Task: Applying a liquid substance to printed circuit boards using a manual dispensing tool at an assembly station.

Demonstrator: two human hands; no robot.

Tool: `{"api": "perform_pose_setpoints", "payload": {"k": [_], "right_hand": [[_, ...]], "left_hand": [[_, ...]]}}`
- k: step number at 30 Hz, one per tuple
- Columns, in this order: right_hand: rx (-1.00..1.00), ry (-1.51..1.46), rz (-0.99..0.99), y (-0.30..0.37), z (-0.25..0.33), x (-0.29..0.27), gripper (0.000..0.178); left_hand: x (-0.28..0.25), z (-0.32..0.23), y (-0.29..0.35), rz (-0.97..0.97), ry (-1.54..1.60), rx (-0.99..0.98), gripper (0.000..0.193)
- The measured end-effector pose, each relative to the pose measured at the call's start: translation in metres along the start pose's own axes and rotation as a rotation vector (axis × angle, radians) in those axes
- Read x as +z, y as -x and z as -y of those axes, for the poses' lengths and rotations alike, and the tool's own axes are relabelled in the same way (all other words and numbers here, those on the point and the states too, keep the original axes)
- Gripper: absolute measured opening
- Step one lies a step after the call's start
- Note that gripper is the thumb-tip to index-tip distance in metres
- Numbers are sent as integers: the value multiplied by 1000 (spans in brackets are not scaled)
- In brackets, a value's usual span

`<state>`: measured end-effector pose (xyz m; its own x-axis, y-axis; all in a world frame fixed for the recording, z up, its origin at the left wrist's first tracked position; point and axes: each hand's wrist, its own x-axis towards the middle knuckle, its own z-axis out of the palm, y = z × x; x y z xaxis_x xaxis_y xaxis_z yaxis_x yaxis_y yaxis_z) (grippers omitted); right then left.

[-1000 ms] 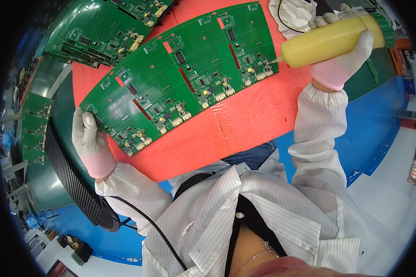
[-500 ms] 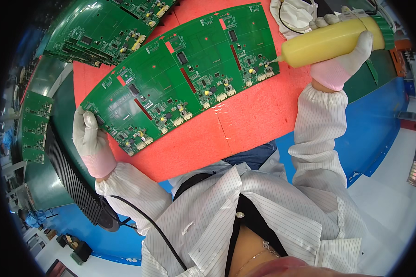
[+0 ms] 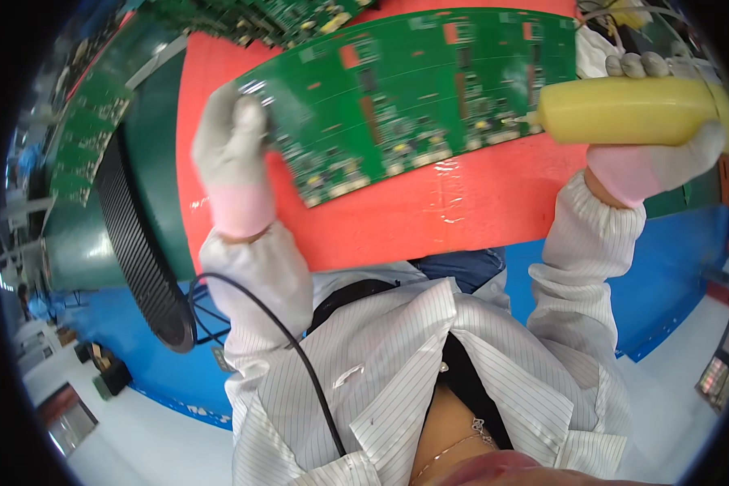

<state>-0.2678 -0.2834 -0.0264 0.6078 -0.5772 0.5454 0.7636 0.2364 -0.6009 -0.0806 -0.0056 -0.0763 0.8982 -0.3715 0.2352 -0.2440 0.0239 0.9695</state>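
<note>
A long green circuit board panel (image 3: pixel 417 97) lies slightly tilted over a red foam sheet (image 3: pixel 381 219). My left hand (image 3: pixel 233 142), in a white glove with a pink cuff, grips the panel's left end between thumb and fingers. My right hand (image 3: pixel 664 158), gloved the same way, is wrapped round a yellow squeeze bottle (image 3: pixel 624 111) held on its side. The bottle's thin nozzle points left, over the white connectors and small parts near the panel's right end. Whether the tip touches them I cannot tell; the picture is blurred there.
More green circuit boards (image 3: pixel 300 16) are stacked at the far left of the foam. Another board panel (image 3: pixel 89 134) lies on the green surface at left, beside a black ribbed strip (image 3: pixel 142 243). A black cable (image 3: pixel 287 356) crosses my left sleeve. White cloth (image 3: pixel 595 53) lies behind the bottle.
In the view, everything has shifted right as the head turned. My left hand now sits higher on the panel's left end, and the panel has swung flatter. The bottle is more level.
</note>
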Motion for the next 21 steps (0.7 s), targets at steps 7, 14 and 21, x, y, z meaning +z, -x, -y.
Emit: {"api": "perform_pose_setpoints", "payload": {"k": [7,14,21], "right_hand": [[111,-87,209,22,-52,63,64],[220,-55,444,43,-85,68,68],[260,-148,348,50,-84,68,69]], "left_hand": [[37,-4,19,138,143,126,26],[42,34,-14,393,558,806,19],[36,-19,14,228,275,-136,18]]}}
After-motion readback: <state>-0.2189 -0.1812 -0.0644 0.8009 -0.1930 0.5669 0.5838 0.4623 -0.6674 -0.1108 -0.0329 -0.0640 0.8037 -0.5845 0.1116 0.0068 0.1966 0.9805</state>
